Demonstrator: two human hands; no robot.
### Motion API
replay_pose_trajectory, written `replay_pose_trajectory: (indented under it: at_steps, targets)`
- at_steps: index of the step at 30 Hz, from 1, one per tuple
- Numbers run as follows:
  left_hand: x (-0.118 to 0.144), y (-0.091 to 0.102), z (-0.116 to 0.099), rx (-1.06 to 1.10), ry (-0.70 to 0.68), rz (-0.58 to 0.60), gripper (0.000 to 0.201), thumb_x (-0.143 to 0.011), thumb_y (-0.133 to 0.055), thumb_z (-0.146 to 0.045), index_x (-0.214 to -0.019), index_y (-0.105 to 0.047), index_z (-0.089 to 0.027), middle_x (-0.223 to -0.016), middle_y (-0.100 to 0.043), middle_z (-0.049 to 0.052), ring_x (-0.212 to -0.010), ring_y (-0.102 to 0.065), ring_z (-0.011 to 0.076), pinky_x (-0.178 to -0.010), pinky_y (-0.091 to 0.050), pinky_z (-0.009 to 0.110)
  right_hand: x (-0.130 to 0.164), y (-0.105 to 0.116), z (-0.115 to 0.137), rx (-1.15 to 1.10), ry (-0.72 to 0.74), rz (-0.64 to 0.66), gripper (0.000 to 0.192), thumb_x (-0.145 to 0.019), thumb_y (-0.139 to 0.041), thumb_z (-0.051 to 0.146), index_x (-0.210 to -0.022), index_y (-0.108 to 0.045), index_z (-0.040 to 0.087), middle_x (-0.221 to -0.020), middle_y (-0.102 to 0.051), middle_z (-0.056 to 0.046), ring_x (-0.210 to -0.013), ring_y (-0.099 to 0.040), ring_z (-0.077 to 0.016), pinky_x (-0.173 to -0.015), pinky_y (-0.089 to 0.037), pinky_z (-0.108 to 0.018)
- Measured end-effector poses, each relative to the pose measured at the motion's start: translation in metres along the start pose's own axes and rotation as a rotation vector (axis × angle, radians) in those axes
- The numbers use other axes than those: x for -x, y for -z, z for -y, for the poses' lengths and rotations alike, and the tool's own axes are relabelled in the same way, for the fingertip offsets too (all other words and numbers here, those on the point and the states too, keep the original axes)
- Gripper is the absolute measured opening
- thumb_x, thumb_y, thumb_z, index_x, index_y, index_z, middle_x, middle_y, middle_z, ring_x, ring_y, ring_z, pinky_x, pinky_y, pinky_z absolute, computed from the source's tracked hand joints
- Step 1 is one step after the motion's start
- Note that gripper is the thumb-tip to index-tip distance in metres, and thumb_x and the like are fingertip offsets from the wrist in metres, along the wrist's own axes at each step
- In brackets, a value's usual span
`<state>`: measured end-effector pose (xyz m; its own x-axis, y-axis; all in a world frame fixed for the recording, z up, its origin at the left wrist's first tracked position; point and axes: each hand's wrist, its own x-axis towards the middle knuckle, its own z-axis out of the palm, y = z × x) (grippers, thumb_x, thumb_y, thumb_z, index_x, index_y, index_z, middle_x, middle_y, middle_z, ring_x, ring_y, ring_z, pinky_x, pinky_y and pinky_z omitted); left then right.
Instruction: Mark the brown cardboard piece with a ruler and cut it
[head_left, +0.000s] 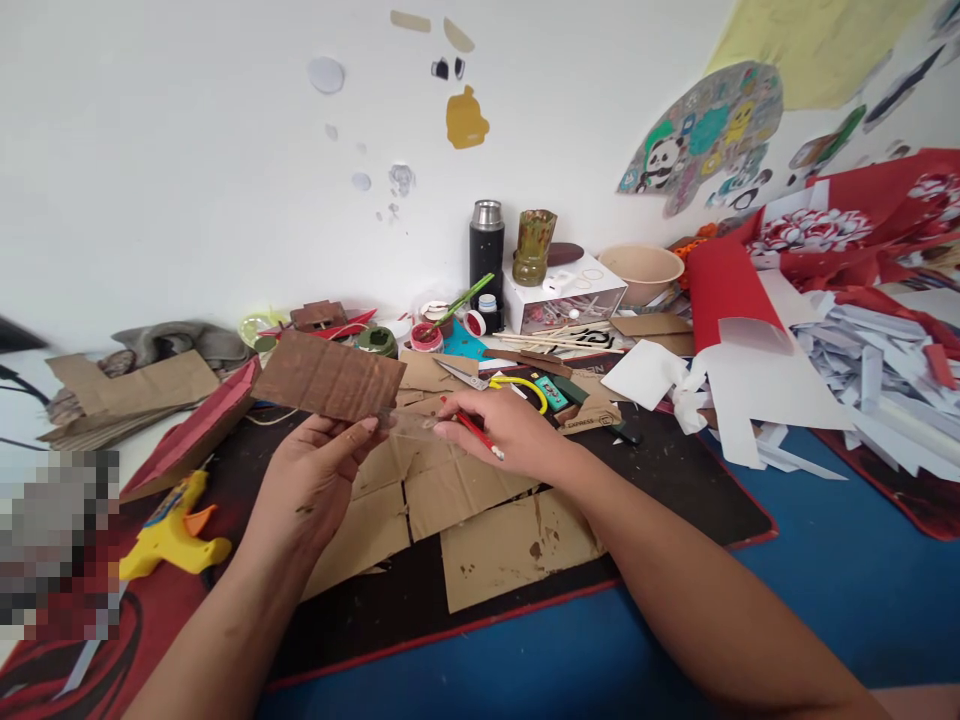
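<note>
"EXPRESS" cardboard (601, 410) behind; left hand (315, 475) pinching brown panel (330, 376), right hand (514, 425) red pencil (478, 433).

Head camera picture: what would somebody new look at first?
Probably the flat brown cardboard rectangle, held up by the left hand, left of the middle. Next might come the yellow plastic glue gun at lower left and the curved red paper sheet at the right.

We can read "EXPRESS" on a flat, light-brown cardboard piece (600, 408); lettering on the black, red-edged mat (690, 490) we cannot fully decipher.
</note>
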<state>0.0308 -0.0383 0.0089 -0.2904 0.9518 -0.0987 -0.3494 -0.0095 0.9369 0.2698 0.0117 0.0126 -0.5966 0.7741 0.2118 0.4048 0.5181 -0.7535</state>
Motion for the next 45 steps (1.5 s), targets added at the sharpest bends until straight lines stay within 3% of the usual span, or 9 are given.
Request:
replay_pose_trajectory:
  at_steps: [5,8,12,16,22,26,35,39,45]
  targets:
    - [0.000,0.000,0.003,-0.004,-0.046,-0.033,0.035,-0.062,-0.105,-0.027,-0.088,-0.083,-0.019,-0.097,-0.087,0.008,-0.089,-0.081,0.0190,-0.084,-0.066,0.025,0.000,-0.004,-0.002,0.097,-0.011,-0.022,0.023,-0.109,-0.073,0.043,-0.116,-0.079,0.022,-0.086,-0.078,-0.001,-0.074,-0.064,-0.0175,-0.070,-0.037,-0.031]
    - [-0.001,0.000,0.003,-0.009,-0.049,-0.066,0.034,-0.060,-0.104,-0.024,-0.085,-0.082,-0.020,-0.094,-0.087,0.006,-0.088,-0.081,0.0186,-0.082,-0.066,0.025,-0.001,-0.009,-0.003,0.200,0.036,-0.047,0.038,-0.105,-0.082,0.050,-0.131,-0.078,0.024,-0.113,-0.085,-0.008,-0.098,-0.076,-0.0243,-0.082,-0.047,-0.033]
    - [0.000,-0.002,0.003,0.017,-0.039,-0.070,0.034,-0.058,-0.105,-0.023,-0.083,-0.083,-0.021,-0.094,-0.087,0.005,-0.089,-0.081,0.0197,-0.081,-0.068,0.026,-0.002,-0.010,-0.002,0.306,0.050,-0.010,0.051,-0.103,-0.082,0.059,-0.141,-0.076,0.027,-0.143,-0.080,-0.012,-0.121,-0.078,-0.0321,-0.093,-0.054,-0.039]
    - [0.002,-0.004,0.002,0.060,-0.011,-0.051,0.036,-0.056,-0.107,-0.022,-0.084,-0.084,-0.021,-0.094,-0.088,0.004,-0.087,-0.081,0.0178,-0.080,-0.069,0.024,-0.002,-0.011,-0.003,0.351,0.060,-0.009,0.045,-0.108,-0.077,0.056,-0.141,-0.076,0.026,-0.140,-0.082,-0.011,-0.120,-0.079,-0.0314,-0.091,-0.056,-0.038]
    - [0.005,-0.006,0.001,0.133,0.049,-0.102,0.034,-0.053,-0.109,-0.024,-0.070,-0.080,-0.020,-0.086,-0.086,0.002,-0.082,-0.081,0.0181,-0.079,-0.072,0.027,-0.001,-0.015,-0.010,0.377,0.082,-0.067,0.044,-0.108,-0.076,0.055,-0.141,-0.077,0.026,-0.136,-0.084,-0.011,-0.113,-0.082,-0.0306,-0.090,-0.057,-0.038]
    - [0.005,-0.005,0.002,0.114,0.042,-0.102,0.032,-0.057,-0.107,-0.022,-0.066,-0.076,-0.020,-0.088,-0.086,0.003,-0.082,-0.081,0.0179,-0.078,-0.072,0.028,-0.001,-0.013,-0.009,0.366,0.094,-0.051,0.044,-0.110,-0.075,0.053,-0.143,-0.077,0.025,-0.137,-0.084,-0.012,-0.116,-0.081,-0.0307,-0.091,-0.057,-0.039]
    - [0.006,-0.004,0.004,0.079,0.033,-0.095,0.036,-0.056,-0.110,-0.029,-0.073,-0.081,-0.020,-0.091,-0.086,0.002,-0.085,-0.081,0.0183,-0.079,-0.072,0.029,-0.001,-0.011,-0.008,0.354,0.076,-0.013,0.045,-0.111,-0.072,0.055,-0.145,-0.076,0.025,-0.141,-0.082,-0.012,-0.122,-0.080,-0.0329,-0.095,-0.059,-0.042]
    - [0.007,-0.006,0.002,0.080,0.047,-0.106,0.042,-0.050,-0.113,-0.031,-0.075,-0.082,-0.019,-0.092,-0.086,0.002,-0.086,-0.081,0.0184,-0.080,-0.072,0.028,-0.001,-0.012,-0.008,0.365,0.063,-0.038,0.045,-0.109,-0.075,0.055,-0.144,-0.078,0.026,-0.137,-0.084,-0.013,-0.117,-0.081,-0.0330,-0.093,-0.058,-0.042]
    - [0.006,-0.003,0.004,0.067,0.045,-0.107,0.039,-0.055,-0.111,-0.032,-0.076,-0.081,-0.019,-0.094,-0.086,0.003,-0.089,-0.081,0.0193,-0.082,-0.072,0.030,-0.001,-0.013,-0.009,0.361,0.068,-0.039,0.044,-0.108,-0.077,0.053,-0.144,-0.079,0.028,-0.132,-0.085,-0.013,-0.112,-0.081,-0.0322,-0.090,-0.057,-0.041]
